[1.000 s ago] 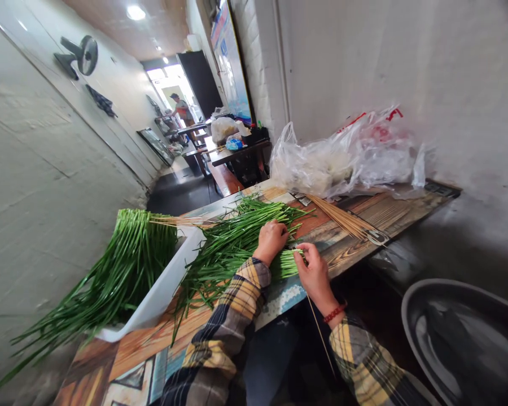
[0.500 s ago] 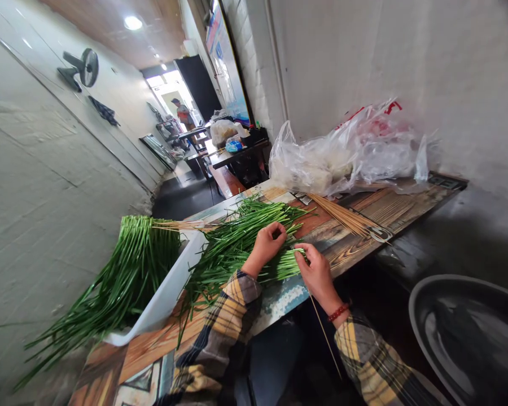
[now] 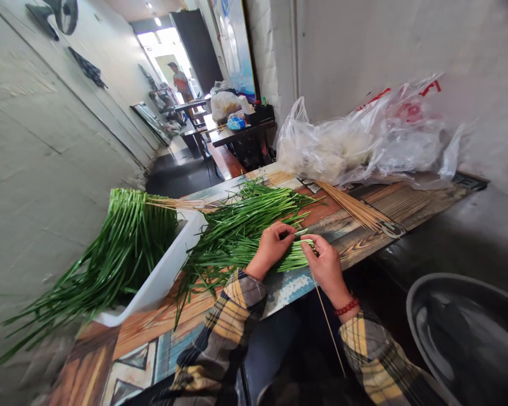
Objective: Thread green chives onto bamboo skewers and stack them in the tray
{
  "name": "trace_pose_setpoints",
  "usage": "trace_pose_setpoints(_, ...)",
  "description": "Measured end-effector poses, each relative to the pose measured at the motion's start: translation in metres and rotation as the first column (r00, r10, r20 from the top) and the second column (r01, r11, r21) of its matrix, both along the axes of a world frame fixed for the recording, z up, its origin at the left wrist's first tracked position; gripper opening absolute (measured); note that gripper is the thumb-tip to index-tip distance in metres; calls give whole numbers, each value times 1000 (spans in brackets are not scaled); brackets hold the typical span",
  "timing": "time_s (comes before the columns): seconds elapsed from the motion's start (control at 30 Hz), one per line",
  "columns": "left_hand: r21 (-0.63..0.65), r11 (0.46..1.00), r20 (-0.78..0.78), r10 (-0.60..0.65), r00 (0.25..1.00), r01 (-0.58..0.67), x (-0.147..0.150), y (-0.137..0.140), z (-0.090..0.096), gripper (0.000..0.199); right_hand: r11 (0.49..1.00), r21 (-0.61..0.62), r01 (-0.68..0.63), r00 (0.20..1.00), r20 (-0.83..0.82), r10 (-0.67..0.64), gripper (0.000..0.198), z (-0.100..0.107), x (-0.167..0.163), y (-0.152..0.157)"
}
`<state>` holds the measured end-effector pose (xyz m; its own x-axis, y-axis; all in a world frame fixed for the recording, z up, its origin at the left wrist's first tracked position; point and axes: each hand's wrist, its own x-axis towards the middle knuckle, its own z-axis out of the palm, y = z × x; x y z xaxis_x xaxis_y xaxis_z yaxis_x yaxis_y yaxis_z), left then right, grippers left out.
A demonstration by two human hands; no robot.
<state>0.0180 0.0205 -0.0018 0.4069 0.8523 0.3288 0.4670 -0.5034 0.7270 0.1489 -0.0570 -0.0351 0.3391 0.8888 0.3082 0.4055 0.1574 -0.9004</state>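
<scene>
Green garlic chives (image 3: 254,217) lie in a loose heap on the wood-patterned table, their pale cut ends toward the right. My left hand (image 3: 273,251) is closed at these ends, with a pale chive stalk (image 3: 300,232) showing at its fingertips. Close beside it, my right hand (image 3: 327,268) pinches a thin bamboo skewer (image 3: 328,321), which slants down past the table's front edge. Several chive ends (image 3: 298,256) lie against the right fingertips. The skewer's upper tip is hidden by the fingers.
A white tub (image 3: 152,293) at left carries skewered chives (image 3: 139,242) hanging over its side. Loose bamboo skewers (image 3: 353,208) lie at right, before clear plastic bags (image 3: 364,141). A grey basin (image 3: 461,332) stands lower right. A person (image 3: 180,82) is far back.
My left hand has moved right toward the right hand, and a chive stalk now shows at its fingertips. The whole view has shifted slightly.
</scene>
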Motion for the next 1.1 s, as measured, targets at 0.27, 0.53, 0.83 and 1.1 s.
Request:
trace_pose_setpoints(0.27, 22, 996, 51, -84, 995, 83, 2, -6, 2, 12, 1000, -11, 1, 1000, 24, -1, 31, -4, 2, -1)
trace_pose_setpoints(0.53, 25, 993, 44, -118, 992, 117, 0, -9, 3, 15, 999, -12, 30, 999, -10, -30, 35, -13, 2, 3)
trace_pose_setpoints(0.83, 51, 999, 47, -18, 999, 16, 2, -9, 3, 13, 1000, -6, 7, 1000, -7, -7, 35, -9, 2, -1)
trace_pose_setpoints(1.1, 57, 996, 54, -71, 996, 68, 2, -10, 3, 14, 1000, -4, 15, 999, -29, -15, 36, -12, 2, 1)
